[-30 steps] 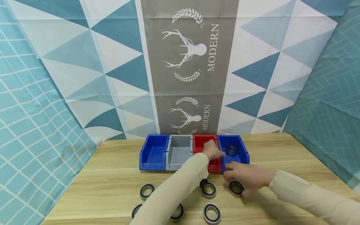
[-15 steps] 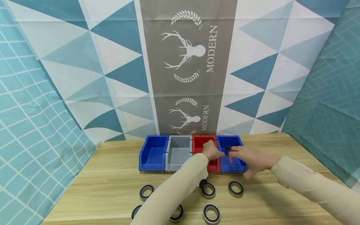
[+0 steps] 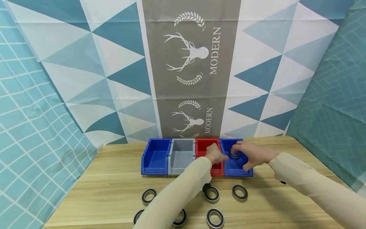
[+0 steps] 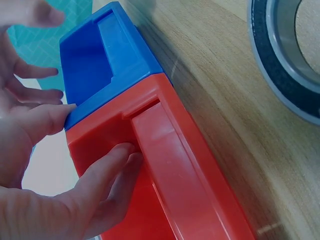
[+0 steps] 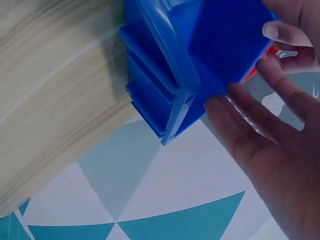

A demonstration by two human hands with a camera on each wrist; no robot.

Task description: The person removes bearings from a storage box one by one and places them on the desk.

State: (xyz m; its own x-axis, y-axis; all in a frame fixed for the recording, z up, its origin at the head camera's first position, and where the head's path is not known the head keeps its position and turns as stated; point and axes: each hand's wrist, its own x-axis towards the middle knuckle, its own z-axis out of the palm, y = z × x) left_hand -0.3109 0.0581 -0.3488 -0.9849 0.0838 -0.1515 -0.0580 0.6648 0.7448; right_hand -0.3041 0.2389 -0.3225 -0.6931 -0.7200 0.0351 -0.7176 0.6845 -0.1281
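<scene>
In the head view my right hand (image 3: 253, 155) reaches over the right blue bin (image 3: 237, 170), fingers and thumb spread apart. A bearing (image 3: 234, 156) with a black seal lies in that bin under the fingertips; whether they touch it, I cannot tell. The right wrist view has the right hand (image 5: 267, 135) beside the bin wall, the bearing hidden. My left hand (image 3: 215, 155) is at the red bin (image 3: 210, 141). In the left wrist view its thumb (image 4: 47, 120) rests on the edge between the red and blue bins, and its fingers reach inside the red one.
A grey bin (image 3: 183, 159) and another blue bin (image 3: 157, 159) complete the row at the patterned backdrop. Several bearings lie on the wooden table in front, among them one bearing (image 3: 239, 193) below the right blue bin. The left sleeve (image 3: 174, 194) covers parts of others.
My right hand has moved from a bearing on the table up to the right blue bin; that bearing stays on the table. The left hand has kept its place.
</scene>
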